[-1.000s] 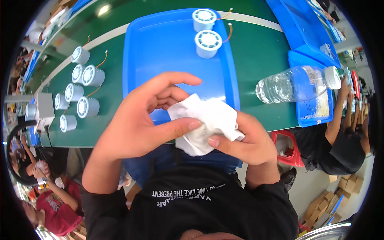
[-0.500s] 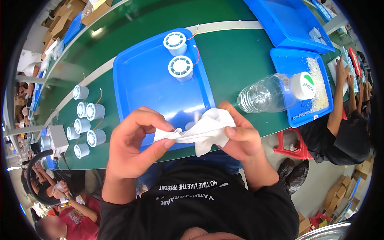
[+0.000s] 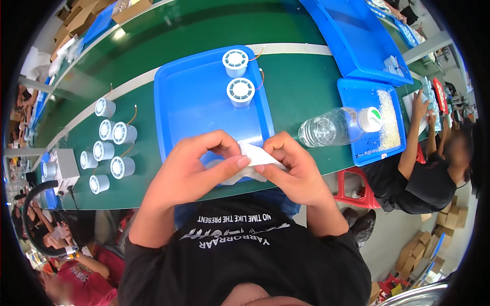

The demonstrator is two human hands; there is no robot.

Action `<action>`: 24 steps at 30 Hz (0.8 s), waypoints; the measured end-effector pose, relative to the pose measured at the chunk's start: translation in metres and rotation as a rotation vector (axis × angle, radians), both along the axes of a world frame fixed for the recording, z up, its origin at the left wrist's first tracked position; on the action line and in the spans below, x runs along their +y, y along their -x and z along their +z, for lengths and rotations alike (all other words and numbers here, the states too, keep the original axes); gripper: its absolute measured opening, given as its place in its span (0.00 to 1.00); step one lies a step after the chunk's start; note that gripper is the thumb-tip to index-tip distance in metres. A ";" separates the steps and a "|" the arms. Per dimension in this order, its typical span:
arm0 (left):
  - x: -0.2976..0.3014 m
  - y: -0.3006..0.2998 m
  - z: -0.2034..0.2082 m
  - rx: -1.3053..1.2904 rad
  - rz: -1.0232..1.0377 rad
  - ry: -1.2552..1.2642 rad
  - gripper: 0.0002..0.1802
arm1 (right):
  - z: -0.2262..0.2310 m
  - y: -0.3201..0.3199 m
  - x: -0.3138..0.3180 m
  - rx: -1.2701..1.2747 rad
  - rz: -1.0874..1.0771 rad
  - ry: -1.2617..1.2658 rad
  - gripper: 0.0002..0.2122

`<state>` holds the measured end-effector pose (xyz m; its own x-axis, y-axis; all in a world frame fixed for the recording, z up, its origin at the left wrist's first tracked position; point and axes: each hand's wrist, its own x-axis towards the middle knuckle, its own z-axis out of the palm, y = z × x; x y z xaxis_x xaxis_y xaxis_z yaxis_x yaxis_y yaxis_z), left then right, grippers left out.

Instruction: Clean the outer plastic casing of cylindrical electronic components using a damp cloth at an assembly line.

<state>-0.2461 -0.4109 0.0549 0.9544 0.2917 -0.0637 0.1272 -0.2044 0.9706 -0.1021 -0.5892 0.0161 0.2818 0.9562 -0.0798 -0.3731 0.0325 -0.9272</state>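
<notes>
A thin white cloth (image 3: 259,155), perhaps a tissue or wipe, is gripped between my two hands above the near edge of a blue tray (image 3: 171,102). My left hand (image 3: 204,166) pinches one side of it between thumb and fingers. On the other side, my right hand (image 3: 288,162) pinches it with thumb and curled fingers. Part of the cloth hangs below, partly hidden behind my left hand. Inside the tray, at its far right, stand two white round motor-like units, a farther unit (image 3: 235,62) and a nearer unit (image 3: 241,92), with thin wires.
Several similar white units (image 3: 124,132) stand on the green table (image 3: 291,76) at left, beside a grey box (image 3: 66,171). A clear plastic bottle (image 3: 326,127) lies at right against a small blue tray (image 3: 347,99) of pale granules. Behind it is a blue bin (image 3: 352,46). A co-worker (image 3: 434,178) sits at right.
My hands have come closer together, and the cloth, earlier stretched out between them, is now folded and bunched. The whole view has shifted slightly.
</notes>
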 end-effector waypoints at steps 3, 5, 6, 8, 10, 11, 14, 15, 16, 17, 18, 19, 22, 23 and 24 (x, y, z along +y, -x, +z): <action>0.000 0.004 -0.009 -0.038 0.018 -0.004 0.06 | 0.002 0.004 -0.001 -0.345 -0.021 0.112 0.09; 0.000 0.011 -0.014 -0.081 0.045 0.119 0.05 | 0.003 0.009 0.000 -0.477 -0.133 0.151 0.09; 0.000 0.015 -0.016 -0.080 0.054 0.122 0.05 | 0.004 0.009 -0.001 -0.492 -0.119 0.166 0.10; -0.004 0.021 -0.019 -0.060 0.081 0.325 0.07 | 0.004 0.013 0.002 -0.528 -0.101 0.162 0.10; -0.007 0.025 -0.025 -0.087 0.117 0.349 0.09 | 0.004 0.017 0.006 -0.565 -0.082 0.154 0.11; -0.009 0.025 -0.027 -0.113 0.141 0.373 0.11 | 0.003 0.019 0.009 -0.693 -0.088 0.121 0.11; -0.011 0.027 -0.020 -0.071 0.182 0.238 0.15 | 0.004 0.023 0.015 -0.844 -0.061 0.086 0.12; -0.010 0.028 -0.022 -0.072 0.188 0.240 0.15 | 0.005 0.024 0.016 -0.865 -0.037 0.085 0.12; -0.008 0.029 -0.027 -0.128 0.199 0.215 0.15 | 0.007 0.025 0.017 -0.866 -0.032 0.085 0.12; -0.007 0.030 -0.030 -0.185 0.208 0.188 0.15 | 0.008 0.025 0.018 -0.874 -0.016 0.117 0.12; -0.006 0.032 -0.030 -0.187 0.210 0.188 0.15 | 0.010 0.025 0.020 -0.882 -0.002 0.149 0.13; -0.006 0.033 -0.030 -0.264 0.219 0.174 0.15 | 0.014 0.026 0.021 -0.884 -0.002 0.147 0.13; -0.009 0.033 -0.025 -0.346 0.191 0.139 0.14 | 0.018 0.027 0.022 -0.846 0.030 0.243 0.14; -0.010 0.033 -0.019 -0.353 0.163 0.117 0.14 | 0.013 0.024 0.021 -0.788 0.098 0.197 0.13; -0.011 0.031 -0.012 -0.356 0.157 0.111 0.14 | 0.011 0.021 0.019 -0.731 0.165 0.150 0.13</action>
